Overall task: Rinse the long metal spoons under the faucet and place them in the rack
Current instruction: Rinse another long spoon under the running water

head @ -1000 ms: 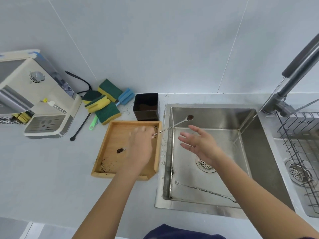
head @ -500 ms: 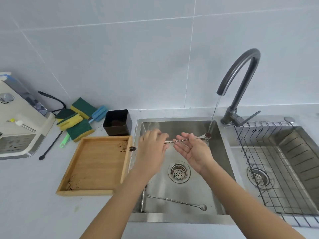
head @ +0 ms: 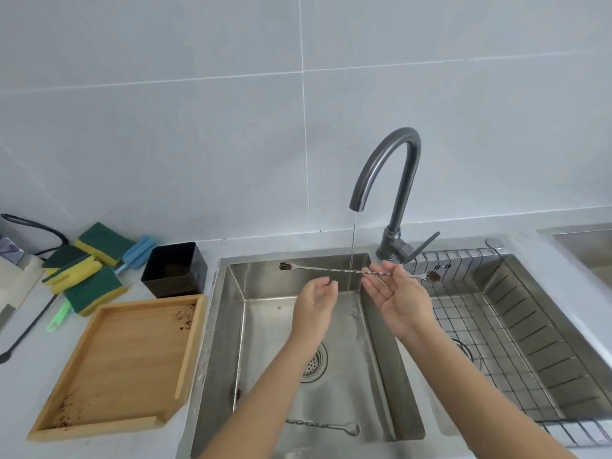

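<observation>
We look down at a kitchen counter with water running. Far to the left of our left hand (head: 314,304), a pile of green-and-yellow sponges (head: 86,273) sits against the wall, with a black square cup (head: 175,269) just to its right. In front of them lies a wooden tray (head: 119,366), its boards speckled with dark crumbs.

Our left hand hovers over the sink (head: 298,342), fingers loosely curled, palm turned inward and gripping nothing. Below and to its left, one long metal spoon (head: 239,352) leans along the basin's left wall; nearer us, under our left forearm, another twisted spoon (head: 326,425) lies flat on the sink floor.

Between our two hands, a thin stream of water (head: 352,250) falls from the dark curved faucet (head: 390,180) and crosses the twisted stem of a third spoon (head: 331,269). That spoon runs level above the sink, one dirty end beyond our left hand, the other dirty end past our right hand (head: 400,299) and over the rack. Our right hand is palm up, fingers spread, with the stem resting across the fingertips (head: 381,270); we cannot tell whether the thumb pinches it.

To the right of our right hand, the wire rack (head: 516,332) sits in the second basin.
</observation>
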